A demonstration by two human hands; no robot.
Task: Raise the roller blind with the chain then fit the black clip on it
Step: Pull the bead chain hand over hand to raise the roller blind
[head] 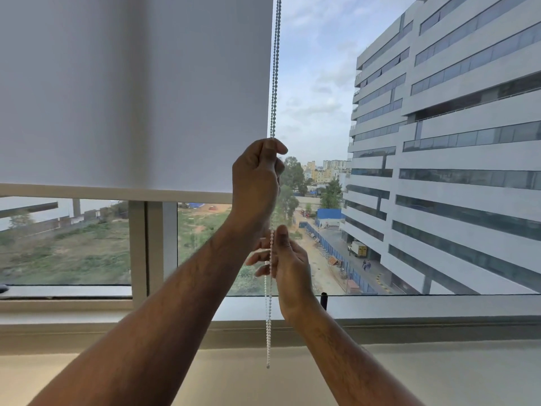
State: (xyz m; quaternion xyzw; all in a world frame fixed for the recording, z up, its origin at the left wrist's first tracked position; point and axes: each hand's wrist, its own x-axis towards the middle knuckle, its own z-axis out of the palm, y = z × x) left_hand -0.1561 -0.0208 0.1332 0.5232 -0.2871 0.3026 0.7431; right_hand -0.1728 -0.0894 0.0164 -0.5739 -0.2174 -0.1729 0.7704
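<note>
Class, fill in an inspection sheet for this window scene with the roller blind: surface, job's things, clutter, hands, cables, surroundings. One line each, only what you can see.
Surface: pale sill below the window, bare where it shows.
Job's things: white roller blind partly raised, its bottom bar above the lower panes; bead chain hangs at its right edge, loose end over the sill; small black upright piece at the window's base, probably the clip, not on the chain.
Clutter: nothing seen.
Hands: left hand fisted on the chain, higher up; right hand lower, thumb and fingers on the chain.
Cables: nothing seen apart from the chain.
Surroundings: grey multi-storey building, road, trees, cloudy sky outside.
</note>
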